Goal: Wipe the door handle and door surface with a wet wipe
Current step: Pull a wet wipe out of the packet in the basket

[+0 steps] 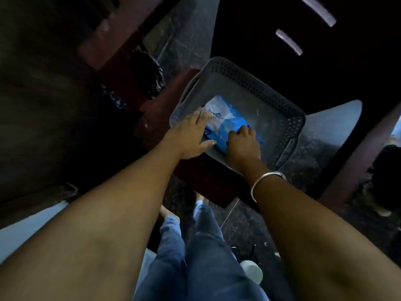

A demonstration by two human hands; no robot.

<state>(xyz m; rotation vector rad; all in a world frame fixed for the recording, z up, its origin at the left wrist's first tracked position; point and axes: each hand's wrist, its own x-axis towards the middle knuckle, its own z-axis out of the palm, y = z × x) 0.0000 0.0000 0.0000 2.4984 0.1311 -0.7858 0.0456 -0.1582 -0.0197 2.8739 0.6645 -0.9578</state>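
Note:
A blue and white wet-wipe pack (225, 122) lies in the near left part of a grey perforated plastic basket (271, 98). My left hand (191, 135) rests flat on the pack's left end, fingers spread, thumb along its near edge. My right hand (244, 144), with a silver bangle on the wrist, has its fingers curled down on the pack's right part; what the fingertips pinch is hidden. The scene is dim. I can make out no door and no door handle.
The basket sits on a dark red low stool (195, 170) over a speckled stone floor (314, 153). A black bag (149, 77) stands at the stool's far left. My jeans-clad legs (195, 246) are below. A white round object (252, 271) lies by my feet.

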